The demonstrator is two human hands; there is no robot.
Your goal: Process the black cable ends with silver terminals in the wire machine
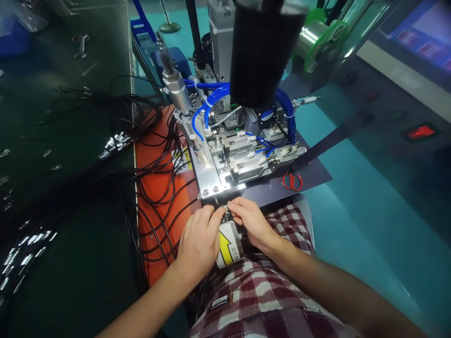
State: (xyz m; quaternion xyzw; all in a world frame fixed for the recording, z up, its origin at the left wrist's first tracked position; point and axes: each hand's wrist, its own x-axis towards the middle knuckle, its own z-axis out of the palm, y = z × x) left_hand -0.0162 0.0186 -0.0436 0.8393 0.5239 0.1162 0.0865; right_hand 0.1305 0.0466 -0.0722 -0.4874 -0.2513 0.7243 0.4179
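Thumb and forefinger of our right hand (252,218) are pinched on a small metal piece (227,210), just in front of the machine (246,164) and above our checked clothing (257,295). Our left hand (200,234) has its fingers curled and its thumb at that same piece; we cannot tell whether it grips or only touches. Between our wrists we see a white label (227,246) with a yellow arrow, partly covered by the left hand.

Blue tubes (216,96) arch over the machine, and a black cylinder (264,56) hangs in front of its upper part. Red-handled scissors (292,181) lie near its right side. To our left, black cables (155,192) trail across an orange surface (150,150) and onto the dark tabletop (81,291), many with shiny ends. A metal wrench (83,45) lies farther back there. Up on our right, we see a green-sided spool (312,40), and beyond it a red-lit switch (421,132) on a grey panel (398,80).
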